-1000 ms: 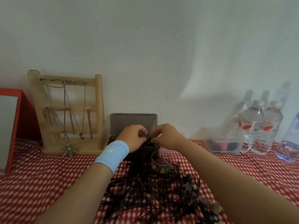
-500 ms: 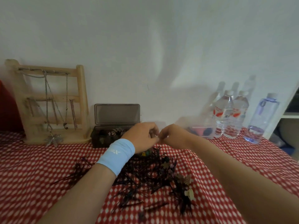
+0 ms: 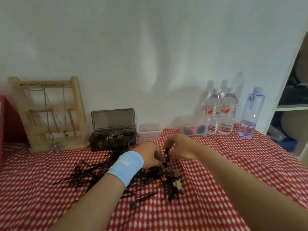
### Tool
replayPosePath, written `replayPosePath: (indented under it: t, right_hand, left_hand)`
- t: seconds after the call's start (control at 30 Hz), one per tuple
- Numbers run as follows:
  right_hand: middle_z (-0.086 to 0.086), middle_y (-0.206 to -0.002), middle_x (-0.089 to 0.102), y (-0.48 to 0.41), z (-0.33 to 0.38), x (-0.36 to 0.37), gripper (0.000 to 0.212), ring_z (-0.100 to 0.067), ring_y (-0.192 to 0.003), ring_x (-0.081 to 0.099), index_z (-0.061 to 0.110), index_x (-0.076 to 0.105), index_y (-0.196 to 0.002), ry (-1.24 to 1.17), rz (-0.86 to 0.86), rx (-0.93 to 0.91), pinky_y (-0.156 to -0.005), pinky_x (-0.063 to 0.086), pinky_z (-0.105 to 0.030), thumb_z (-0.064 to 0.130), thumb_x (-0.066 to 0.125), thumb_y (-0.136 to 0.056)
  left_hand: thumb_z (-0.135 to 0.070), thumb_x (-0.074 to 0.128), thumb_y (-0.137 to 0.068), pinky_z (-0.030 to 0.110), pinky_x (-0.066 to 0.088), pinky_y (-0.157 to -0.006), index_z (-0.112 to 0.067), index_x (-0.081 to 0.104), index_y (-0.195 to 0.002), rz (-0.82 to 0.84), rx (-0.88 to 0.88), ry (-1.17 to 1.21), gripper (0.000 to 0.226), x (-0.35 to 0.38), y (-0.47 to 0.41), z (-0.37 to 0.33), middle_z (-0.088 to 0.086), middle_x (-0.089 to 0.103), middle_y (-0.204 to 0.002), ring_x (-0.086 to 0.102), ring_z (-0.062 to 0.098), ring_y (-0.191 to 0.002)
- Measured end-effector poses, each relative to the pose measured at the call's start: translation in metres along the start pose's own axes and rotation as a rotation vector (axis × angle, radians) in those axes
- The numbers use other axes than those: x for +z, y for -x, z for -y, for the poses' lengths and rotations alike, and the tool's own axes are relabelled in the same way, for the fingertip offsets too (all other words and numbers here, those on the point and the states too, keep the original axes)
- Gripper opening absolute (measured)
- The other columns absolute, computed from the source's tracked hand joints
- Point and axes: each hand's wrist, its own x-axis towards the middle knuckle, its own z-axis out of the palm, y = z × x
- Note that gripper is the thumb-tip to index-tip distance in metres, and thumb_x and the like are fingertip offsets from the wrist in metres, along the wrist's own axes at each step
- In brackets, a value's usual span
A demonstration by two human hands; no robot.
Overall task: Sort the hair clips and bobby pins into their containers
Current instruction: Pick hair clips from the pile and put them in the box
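Note:
A tangled heap of black bobby pins (image 3: 86, 174) mixed with small hair clips (image 3: 177, 182) lies on the red checked cloth. My left hand (image 3: 150, 155), with a light blue wristband, reaches down into the heap with curled fingers. My right hand (image 3: 180, 147) hovers just to its right, pinching a dark clip or pin at the fingertips. Behind the heap stands a dark open box (image 3: 113, 130) holding several clips. A clear tub (image 3: 149, 132) sits right of it, and a small clear cup (image 3: 131, 142) shows partly behind my left hand.
A wooden jewellery stand (image 3: 50, 114) with necklaces is at the back left, beside a red frame (image 3: 6, 120). A clear box with pink and dark items (image 3: 195, 130), two water bottles (image 3: 221, 112) and a blue bottle (image 3: 252, 112) stand back right. White shelving (image 3: 293, 97) borders the right.
Both hands have dropped from in front of the dark box down to the heap. The view has shifted, bringing the clear tub and the shelving into sight.

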Motion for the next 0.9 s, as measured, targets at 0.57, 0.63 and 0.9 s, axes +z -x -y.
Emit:
replayPosePath:
  t: [0.57,0.63,0.9]
  right_hand:
    - [0.010,-0.117,0.069,0.048,0.002,-0.014,0.027,-0.014,-0.110,0.060,0.032,0.074,-0.114,0.183,0.379,0.073,-0.104,0.044,-0.037,0.035,0.074,-0.087]
    - [0.011,-0.110,0.070,0.051,-0.001,-0.012,0.024,-0.013,-0.103,0.062,0.030,0.076,-0.110,0.169,0.325,0.062,-0.103,0.047,-0.038,0.037,0.075,-0.087]
    - [-0.004,-0.092,0.056,0.061,0.009,-0.026,0.016,-0.014,-0.071,0.054,0.018,0.052,-0.115,0.067,0.284,0.170,-0.062,0.052,-0.028,0.026,0.048,-0.101]
  left_hand:
    - [-0.026,0.072,-0.087,0.024,0.053,-0.083,-0.027,0.071,-0.108,-0.040,0.096,0.158,0.021,0.004,0.025,-0.021,-0.012,0.069,-0.102,0.065,0.009,-0.087]
    - [-0.027,0.073,-0.087,0.021,0.046,-0.092,-0.026,0.070,-0.120,0.005,0.099,0.072,0.033,0.007,0.025,-0.024,-0.008,0.068,-0.117,0.062,0.009,-0.102]
    - [-0.025,0.073,-0.086,0.031,0.051,-0.096,-0.024,0.073,-0.113,0.020,0.071,0.010,0.027,0.011,0.025,-0.031,-0.004,0.069,-0.116,0.063,0.015,-0.104]
